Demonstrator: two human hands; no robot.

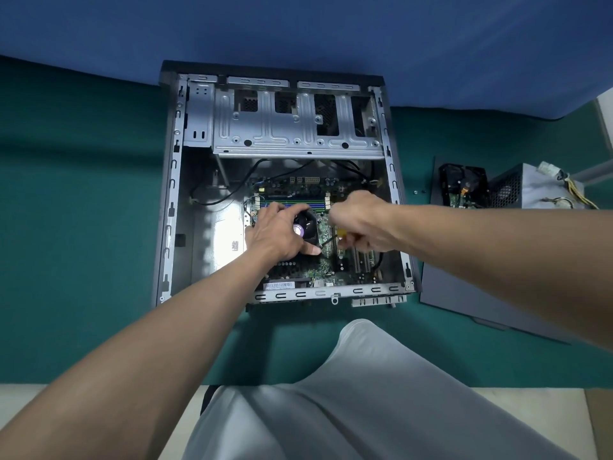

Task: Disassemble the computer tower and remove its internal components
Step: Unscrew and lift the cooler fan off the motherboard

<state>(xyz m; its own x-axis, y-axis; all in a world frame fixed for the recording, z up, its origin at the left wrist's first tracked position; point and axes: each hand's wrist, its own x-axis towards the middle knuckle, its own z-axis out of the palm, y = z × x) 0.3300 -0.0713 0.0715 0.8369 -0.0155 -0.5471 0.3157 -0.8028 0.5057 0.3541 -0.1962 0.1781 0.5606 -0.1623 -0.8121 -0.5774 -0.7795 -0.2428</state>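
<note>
Steel case walls (172, 200) hem hands (275, 232) (361, 224), fan (310, 232), screwdriver (341, 233).

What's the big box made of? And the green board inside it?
The computer case looks like bare sheet metal: dull silver-grey, stamped with ribs and slots, shining where light hits its floor. The green board seems to be glossy circuit board, probably fibreglass, studded with small parts.

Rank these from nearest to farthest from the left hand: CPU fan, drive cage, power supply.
1. CPU fan, under the left hand.
2. Drive cage, far end of the case.
3. Power supply, outside the case, to the right.
</note>
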